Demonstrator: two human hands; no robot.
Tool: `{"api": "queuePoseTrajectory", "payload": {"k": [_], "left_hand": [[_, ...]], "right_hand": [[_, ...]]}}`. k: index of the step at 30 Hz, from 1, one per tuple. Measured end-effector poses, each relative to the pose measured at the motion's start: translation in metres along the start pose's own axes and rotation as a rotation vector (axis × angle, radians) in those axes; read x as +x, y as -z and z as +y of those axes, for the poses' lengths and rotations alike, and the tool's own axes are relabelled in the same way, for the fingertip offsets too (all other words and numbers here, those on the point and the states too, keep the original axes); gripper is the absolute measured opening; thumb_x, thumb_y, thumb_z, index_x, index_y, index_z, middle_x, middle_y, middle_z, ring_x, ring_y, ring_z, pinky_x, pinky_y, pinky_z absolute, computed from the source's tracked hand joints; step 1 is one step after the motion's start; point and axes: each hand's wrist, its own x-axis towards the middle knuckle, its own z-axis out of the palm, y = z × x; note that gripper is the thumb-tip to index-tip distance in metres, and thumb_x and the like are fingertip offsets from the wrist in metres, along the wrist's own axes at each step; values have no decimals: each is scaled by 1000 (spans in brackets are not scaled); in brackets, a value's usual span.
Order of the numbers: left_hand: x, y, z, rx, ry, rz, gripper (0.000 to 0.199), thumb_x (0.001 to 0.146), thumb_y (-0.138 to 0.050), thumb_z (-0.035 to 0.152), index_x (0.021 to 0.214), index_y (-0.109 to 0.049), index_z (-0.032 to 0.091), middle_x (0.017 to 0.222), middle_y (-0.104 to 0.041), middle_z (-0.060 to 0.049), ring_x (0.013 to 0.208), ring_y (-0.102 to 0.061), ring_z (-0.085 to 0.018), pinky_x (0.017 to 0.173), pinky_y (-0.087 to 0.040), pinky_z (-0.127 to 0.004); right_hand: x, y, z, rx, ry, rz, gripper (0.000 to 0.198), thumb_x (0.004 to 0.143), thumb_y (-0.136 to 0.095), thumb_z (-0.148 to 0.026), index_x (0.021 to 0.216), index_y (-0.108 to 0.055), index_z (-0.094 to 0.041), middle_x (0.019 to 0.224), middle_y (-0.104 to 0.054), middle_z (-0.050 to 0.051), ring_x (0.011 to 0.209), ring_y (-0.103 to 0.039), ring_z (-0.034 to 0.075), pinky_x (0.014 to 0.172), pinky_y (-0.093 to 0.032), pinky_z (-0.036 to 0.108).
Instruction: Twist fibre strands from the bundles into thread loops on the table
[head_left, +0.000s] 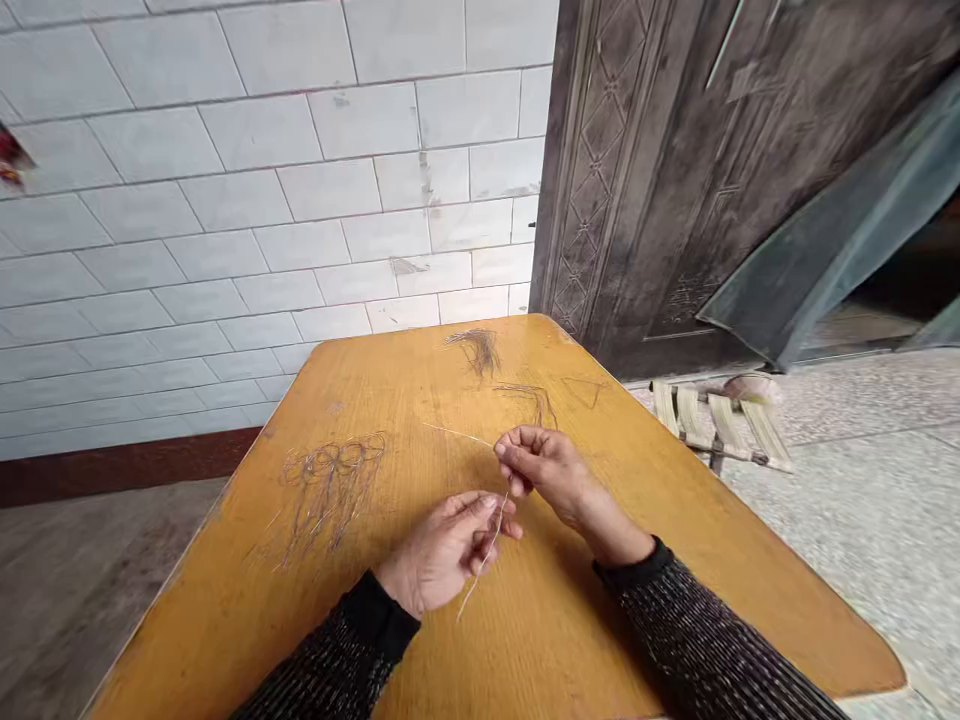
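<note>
A thin, light metal wire (459, 434) is pinched between the thumb and index finger of my right hand (551, 475). It bends at those fingertips: one end points left over the table, the other runs down past my left hand (454, 545) toward me. My left thumb and fingers close around this lower stretch; the exact contact is partly hidden. On the left of the table lies a pile of wires with looped ends (334, 480). Beyond my right hand are a few bent wires (538, 395) and, farther back, a bundle of wires (482, 352).
The yellow wooden table (637, 600) has rounded corners and stands near a white tiled wall (300, 200). A thin wire triangle (589, 388) lies near its right edge. To the right are a dark carved door (660, 180), a hanging curtain (840, 230) and a low strapped stool (724, 425).
</note>
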Motion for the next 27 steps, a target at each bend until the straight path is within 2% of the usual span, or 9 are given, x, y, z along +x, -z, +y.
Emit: {"api": "queuePoseTrajectory", "payload": {"k": [6,15,22,27], "left_hand": [[-2,2,4,-110,100,-58,18,77,-59,29,81,-57,11,68,-53,0,39,-27,2,35,-13,-13],[-4,0,7,-186,156,-54,16,69,-66,22,79,-58,12,57,-51,3,37,-32,2,35,-17,-11],[-3,-2,4,-93,107,-28,16,67,-68,21,74,-55,13,53,-54,4,33,-29,2,33,-14,-13],[-3,0,5,-84,95,-21,14,72,-64,23,77,-55,14,58,-52,4,37,-32,1,36,-18,-12]], "right_hand": [[-2,-7,0,-10,-3,-15,25,67,-62,-36,62,-50,-14,49,-53,-5,34,-47,3,34,-31,14],[-3,-8,0,47,-9,-89,26,67,-62,-36,61,-49,-15,45,-52,-5,30,-47,5,33,-33,17],[-4,-9,4,27,-14,-86,24,64,-64,-34,60,-51,-14,47,-52,-5,31,-45,4,32,-33,16],[-1,-8,4,41,-39,-82,28,65,-64,-39,61,-52,-14,47,-54,-4,32,-47,5,33,-34,16]]}}
